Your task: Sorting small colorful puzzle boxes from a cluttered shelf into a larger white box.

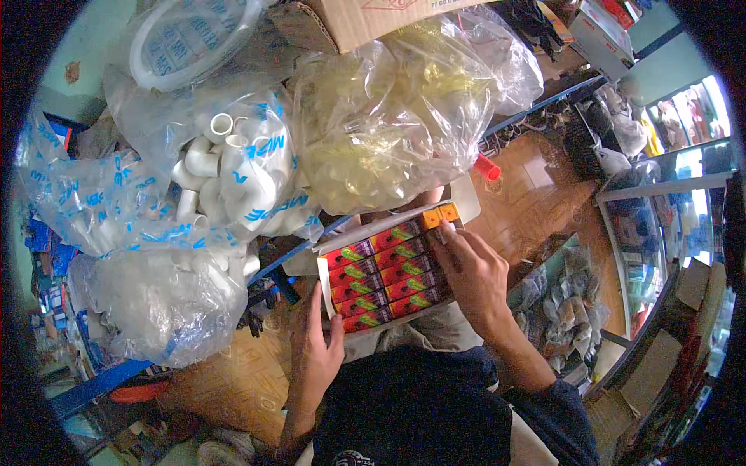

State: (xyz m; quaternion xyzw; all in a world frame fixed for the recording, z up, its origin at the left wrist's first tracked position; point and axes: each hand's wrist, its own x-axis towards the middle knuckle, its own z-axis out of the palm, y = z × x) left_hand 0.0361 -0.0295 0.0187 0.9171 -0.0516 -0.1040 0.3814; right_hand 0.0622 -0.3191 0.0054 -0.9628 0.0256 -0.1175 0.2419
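Observation:
An open white cardboard carton (324, 286) is held tilted in front of my body. Two columns of small red-and-purple boxes (384, 276), printed with a green shape, fill most of it. My left hand (317, 346) grips the carton's left wall, with the thumb at the near left corner. At the far right corner, the fingers of my right hand (475, 274) close on a small orange box (438, 215). My right palm and wrist lie over the carton's right side and hide part of it.
A blue-edged shelf (344, 224) bears a clear bag of white plastic pipe elbows (233, 169) and a bag of clear yellowish items (390, 128). A cardboard box (384, 23) sits above. Bagged goods (565, 303) lie at right, near glass display cases (658, 233). A red tube (487, 168) projects below the shelf.

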